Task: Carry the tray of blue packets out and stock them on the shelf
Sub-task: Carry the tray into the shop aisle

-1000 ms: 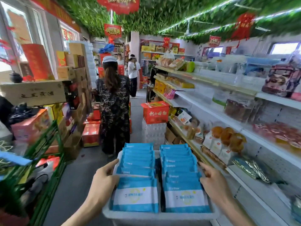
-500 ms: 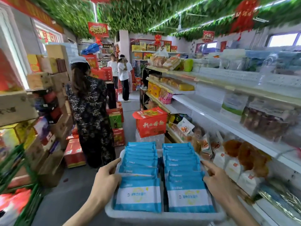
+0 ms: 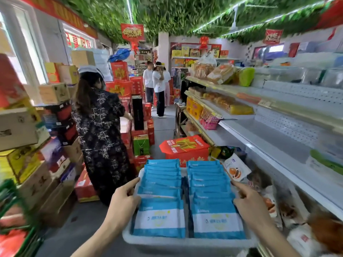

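- Two rows of blue packets (image 3: 161, 182) stood on edge in a pale plastic tray (image 3: 185, 243), filling it front to back.
- Left hand (image 3: 120, 203) gripped the tray's left rim, index finger stretched forward along it, the other fingers apparently curled underneath.
- Right hand (image 3: 248, 203) held the right rim the same way, index finger pointing ahead.
- The tray was held up in the aisle, just beside a white shelf (image 3: 259, 145) stocked with bagged bread and snacks.
- A red box (image 3: 185, 147) sat just beyond the tray.
- A person in a dark patterned dress (image 3: 104, 127) stood at stacked cartons (image 3: 53, 93) on the left.
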`<move>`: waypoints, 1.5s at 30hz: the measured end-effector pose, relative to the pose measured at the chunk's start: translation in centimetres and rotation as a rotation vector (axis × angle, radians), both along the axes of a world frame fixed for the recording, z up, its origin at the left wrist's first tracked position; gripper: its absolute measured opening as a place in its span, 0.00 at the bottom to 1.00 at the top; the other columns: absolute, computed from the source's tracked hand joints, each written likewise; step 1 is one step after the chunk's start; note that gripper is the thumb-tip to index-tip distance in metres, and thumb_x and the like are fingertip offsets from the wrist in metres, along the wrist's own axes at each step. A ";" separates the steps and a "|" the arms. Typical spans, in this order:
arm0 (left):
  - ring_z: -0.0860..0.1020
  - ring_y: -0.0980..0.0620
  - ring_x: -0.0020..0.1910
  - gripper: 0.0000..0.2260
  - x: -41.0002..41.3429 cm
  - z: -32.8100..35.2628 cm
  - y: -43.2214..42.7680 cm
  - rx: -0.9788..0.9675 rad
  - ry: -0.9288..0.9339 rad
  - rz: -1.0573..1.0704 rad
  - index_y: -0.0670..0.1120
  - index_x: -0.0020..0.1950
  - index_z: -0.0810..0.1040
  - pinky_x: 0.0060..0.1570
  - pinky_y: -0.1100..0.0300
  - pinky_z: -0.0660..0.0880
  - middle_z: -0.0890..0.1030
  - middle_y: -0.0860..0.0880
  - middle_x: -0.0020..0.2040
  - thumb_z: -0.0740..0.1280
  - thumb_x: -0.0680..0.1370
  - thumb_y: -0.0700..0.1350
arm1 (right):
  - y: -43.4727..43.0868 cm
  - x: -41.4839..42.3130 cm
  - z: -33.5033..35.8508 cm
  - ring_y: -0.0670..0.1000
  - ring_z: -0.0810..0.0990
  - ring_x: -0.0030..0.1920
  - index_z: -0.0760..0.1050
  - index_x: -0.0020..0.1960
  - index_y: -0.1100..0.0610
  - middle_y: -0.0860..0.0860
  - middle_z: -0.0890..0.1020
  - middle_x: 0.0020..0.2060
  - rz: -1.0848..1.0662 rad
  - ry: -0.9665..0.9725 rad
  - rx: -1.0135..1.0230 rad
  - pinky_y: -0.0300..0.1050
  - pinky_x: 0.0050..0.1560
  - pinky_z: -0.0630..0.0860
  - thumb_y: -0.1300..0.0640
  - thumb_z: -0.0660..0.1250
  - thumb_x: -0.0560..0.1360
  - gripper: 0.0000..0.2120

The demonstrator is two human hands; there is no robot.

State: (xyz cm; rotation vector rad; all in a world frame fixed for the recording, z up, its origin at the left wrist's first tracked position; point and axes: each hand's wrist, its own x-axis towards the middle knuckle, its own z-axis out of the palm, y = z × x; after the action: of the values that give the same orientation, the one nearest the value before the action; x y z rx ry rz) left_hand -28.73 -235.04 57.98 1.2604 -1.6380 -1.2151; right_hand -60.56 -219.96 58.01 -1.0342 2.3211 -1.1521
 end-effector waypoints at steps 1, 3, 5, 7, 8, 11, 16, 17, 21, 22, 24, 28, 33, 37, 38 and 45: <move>0.74 0.59 0.30 0.33 -1.3 -0.4 -1.9 0.003 0.000 -0.010 0.51 0.73 0.77 0.33 0.65 0.72 0.76 0.58 0.30 0.64 0.70 0.29 | -1.9 -1.2 -0.4 0.43 0.82 0.47 0.72 0.73 0.42 0.44 0.82 0.59 0.005 -0.005 -0.004 0.45 0.40 0.81 0.62 0.67 0.76 0.29; 0.81 0.58 0.35 0.33 -4.0 -1.2 -5.8 0.016 0.004 -0.027 0.52 0.72 0.78 0.40 0.60 0.80 0.82 0.55 0.39 0.64 0.69 0.31 | -5.4 -3.8 -1.5 0.43 0.85 0.41 0.71 0.73 0.41 0.42 0.82 0.49 0.022 -0.018 -0.017 0.45 0.34 0.82 0.62 0.67 0.78 0.28; 0.83 0.55 0.37 0.32 -6.7 -1.8 -9.7 0.018 0.011 -0.036 0.51 0.72 0.78 0.39 0.57 0.81 0.82 0.54 0.38 0.64 0.71 0.29 | -8.8 -6.4 -2.4 0.45 0.86 0.40 0.70 0.72 0.40 0.46 0.84 0.48 0.007 -0.041 -0.025 0.46 0.33 0.83 0.62 0.67 0.78 0.27; 0.83 0.54 0.37 0.32 -9.4 -1.9 -13.4 0.031 0.016 -0.049 0.50 0.73 0.77 0.40 0.54 0.82 0.81 0.55 0.37 0.64 0.71 0.28 | -12.1 -9.3 -2.9 0.45 0.86 0.44 0.72 0.73 0.42 0.47 0.84 0.53 -0.014 -0.004 -0.003 0.47 0.36 0.84 0.62 0.67 0.77 0.28; 0.84 0.54 0.38 0.32 -10.8 -2.0 -15.2 0.042 0.017 -0.060 0.50 0.73 0.77 0.42 0.54 0.83 0.82 0.54 0.39 0.65 0.70 0.30 | -13.8 -10.6 -2.9 0.45 0.85 0.47 0.72 0.74 0.43 0.47 0.84 0.57 -0.023 0.029 0.012 0.49 0.39 0.84 0.62 0.67 0.76 0.28; 0.86 0.51 0.48 0.37 -14.4 -2.5 -20.7 0.055 0.039 -0.107 0.51 0.74 0.77 0.51 0.47 0.84 0.86 0.51 0.53 0.64 0.63 0.37 | -18.4 -14.2 -2.8 0.46 0.84 0.50 0.73 0.73 0.44 0.49 0.83 0.61 -0.052 0.061 0.000 0.51 0.43 0.84 0.60 0.67 0.77 0.27; 0.85 0.54 0.52 0.34 -19.8 -2.6 -27.5 0.034 0.028 -0.128 0.51 0.74 0.76 0.52 0.51 0.84 0.84 0.48 0.59 0.64 0.68 0.34 | -24.0 -19.2 -3.2 0.46 0.86 0.42 0.72 0.72 0.43 0.50 0.84 0.48 -0.064 0.022 -0.009 0.46 0.32 0.82 0.60 0.66 0.80 0.22; 0.85 0.54 0.52 0.34 -20.8 -2.7 -28.6 0.026 0.020 -0.130 0.51 0.74 0.76 0.51 0.52 0.84 0.84 0.48 0.60 0.64 0.69 0.32 | -25.3 -20.3 -3.4 0.46 0.87 0.42 0.72 0.71 0.43 0.50 0.84 0.48 -0.061 0.008 -0.015 0.46 0.33 0.83 0.60 0.66 0.80 0.22; 0.85 0.56 0.51 0.31 -24.6 -2.8 -32.7 0.006 -0.003 -0.148 0.58 0.67 0.80 0.48 0.52 0.84 0.87 0.55 0.55 0.63 0.68 0.32 | -30.7 -24.5 -5.2 0.47 0.86 0.48 0.71 0.73 0.41 0.50 0.83 0.54 -0.043 -0.014 -0.008 0.47 0.37 0.84 0.57 0.65 0.81 0.23; 0.86 0.55 0.50 0.31 -25.5 -3.1 -33.9 0.005 -0.018 -0.138 0.59 0.65 0.80 0.48 0.51 0.84 0.87 0.56 0.53 0.63 0.68 0.33 | -32.2 -25.7 -5.7 0.48 0.85 0.50 0.71 0.73 0.41 0.50 0.83 0.56 -0.036 -0.012 -0.007 0.51 0.40 0.85 0.57 0.65 0.80 0.23; 0.86 0.48 0.51 0.33 -27.3 -3.8 -36.5 0.002 -0.056 -0.108 0.60 0.67 0.80 0.50 0.43 0.84 0.87 0.51 0.52 0.64 0.64 0.38 | -35.3 -28.3 -6.6 0.48 0.84 0.53 0.72 0.73 0.42 0.48 0.83 0.59 -0.017 -0.013 -0.008 0.55 0.45 0.85 0.58 0.66 0.79 0.24; 0.86 0.47 0.51 0.35 -31.4 -5.1 -41.5 0.028 -0.063 -0.056 0.62 0.67 0.80 0.52 0.41 0.83 0.87 0.52 0.51 0.63 0.63 0.38 | -42.1 -33.0 -6.9 0.46 0.82 0.56 0.75 0.72 0.44 0.44 0.83 0.59 0.024 -0.045 -0.016 0.57 0.53 0.83 0.62 0.66 0.75 0.27; 0.82 0.52 0.46 0.34 -36.7 -4.4 -45.5 0.067 -0.099 0.103 0.55 0.74 0.73 0.49 0.52 0.79 0.83 0.50 0.44 0.66 0.69 0.35 | -50.8 -38.9 -7.0 0.49 0.81 0.58 0.75 0.72 0.46 0.46 0.82 0.62 0.152 -0.033 0.029 0.57 0.56 0.82 0.61 0.64 0.73 0.28; 0.78 0.58 0.40 0.29 -39.5 -5.4 -48.7 0.087 -0.162 0.149 0.59 0.67 0.72 0.42 0.57 0.74 0.81 0.59 0.36 0.66 0.73 0.32 | -56.6 -42.1 -7.4 0.46 0.82 0.53 0.73 0.72 0.46 0.46 0.81 0.61 0.225 -0.055 0.048 0.53 0.51 0.83 0.65 0.63 0.75 0.28; 0.78 0.57 0.40 0.27 -40.0 -5.6 -49.5 0.092 -0.193 0.146 0.61 0.62 0.72 0.42 0.56 0.75 0.80 0.61 0.35 0.66 0.72 0.33 | -57.7 -42.7 -7.6 0.46 0.82 0.52 0.73 0.72 0.46 0.47 0.81 0.61 0.232 -0.055 0.069 0.52 0.49 0.83 0.65 0.63 0.75 0.28; 0.78 0.64 0.35 0.25 -42.5 -8.7 -57.1 0.127 -0.338 0.070 0.63 0.53 0.74 0.40 0.57 0.73 0.80 0.65 0.32 0.67 0.71 0.32 | -64.5 -45.8 -10.7 0.57 0.82 0.58 0.64 0.77 0.44 0.53 0.81 0.65 0.262 -0.027 0.229 0.59 0.56 0.80 0.57 0.63 0.73 0.33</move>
State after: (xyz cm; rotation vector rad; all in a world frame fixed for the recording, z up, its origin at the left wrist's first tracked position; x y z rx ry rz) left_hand -71.24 -292.13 49.24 1.6618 -1.7559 -1.1228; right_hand -106.36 -284.45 47.33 -1.1830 2.1553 -0.7763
